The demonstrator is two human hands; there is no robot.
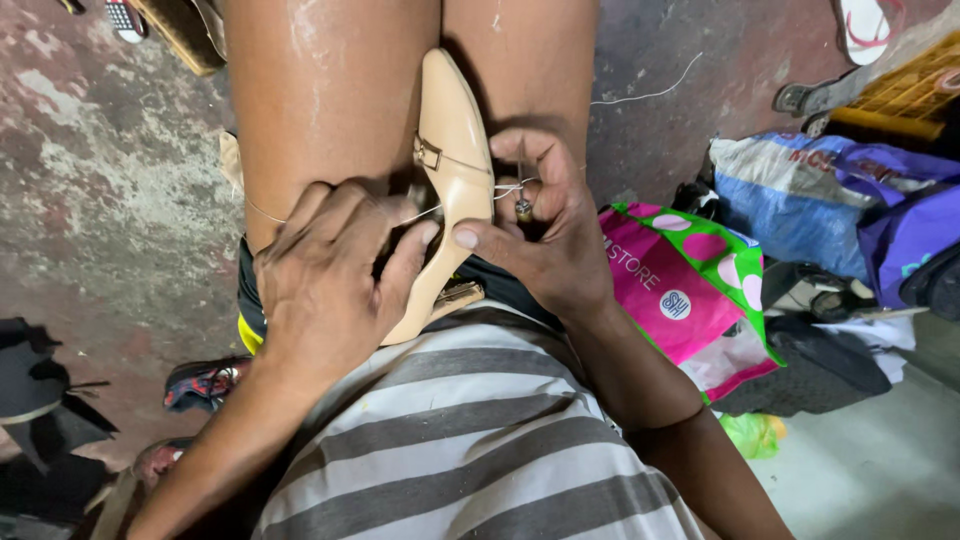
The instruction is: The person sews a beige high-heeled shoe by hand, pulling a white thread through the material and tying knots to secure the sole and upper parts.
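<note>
Tan and smooth, the pointed shoe (452,170) lies wedged between the person's two bare knees, its toe pointing away from the body and its small metal buckle (428,153) on its left side. The left hand (325,275) rests just left of the shoe, fingers bent and pressed against its side, pinching a thin white thread (262,212) that runs off over the left leg. The right hand (545,235) sits just right of the shoe. Its thumb pushes on the shoe's edge, and its fingers are closed around a small awl (522,205) with a metal end, with thread looped round it.

Right of the shoe, past the right hand, lies a bright bag (690,290). It is pink with a green edge and pink dots, and it has a round white label. Farther right of the shoe sits a blue and purple sack (830,200), and beyond that a yellow crate (905,95). A loose white string (650,92) lies on the floor up and right of the shoe. Below the shoe is the person's grey and white striped shirt (470,440). Far left of the shoe are dark scraps (40,390) on the worn, reddish floor (90,160).
</note>
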